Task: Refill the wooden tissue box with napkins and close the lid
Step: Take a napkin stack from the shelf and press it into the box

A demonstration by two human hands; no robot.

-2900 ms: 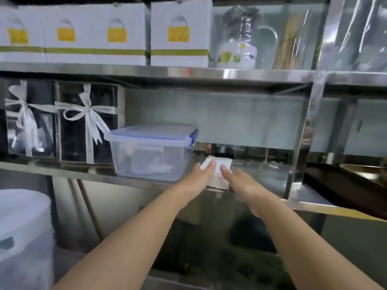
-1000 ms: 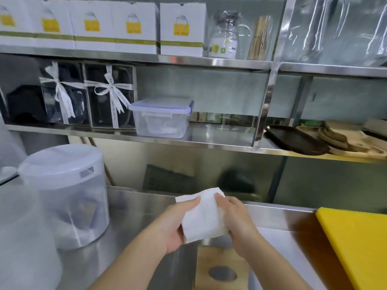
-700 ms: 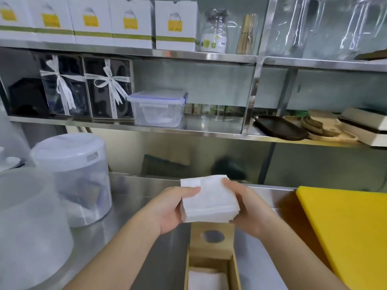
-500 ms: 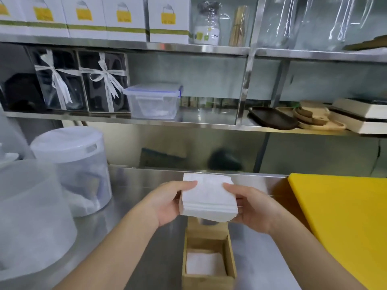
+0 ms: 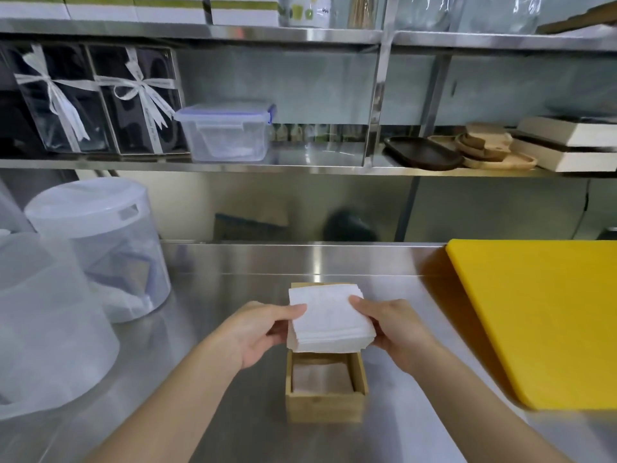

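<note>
White napkins (image 5: 329,320), a squared stack, sit pinched between the left hand (image 5: 257,332) and right hand (image 5: 394,329), each closed on one side. Directly below and slightly nearer the person, the wooden tissue box (image 5: 324,401) stands open on the steel counter (image 5: 233,275), partly filled. Yellow board (image 5: 541,315) lies well right; nothing blocks the drop.

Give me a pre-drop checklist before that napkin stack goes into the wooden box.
1. Grip: left hand and right hand both pinch the napkin stack: ok.
2. Wooden box open: ok.
3. Room inside: a few napkins lie low in it: ok.
4. Stack over the opening: it hangs over the far end only: not ok.
5. Stack squared: edges slightly fanned: not ok.
6. Lid whereabouts: mostly hidden behind the stack: cannot tell.
</note>
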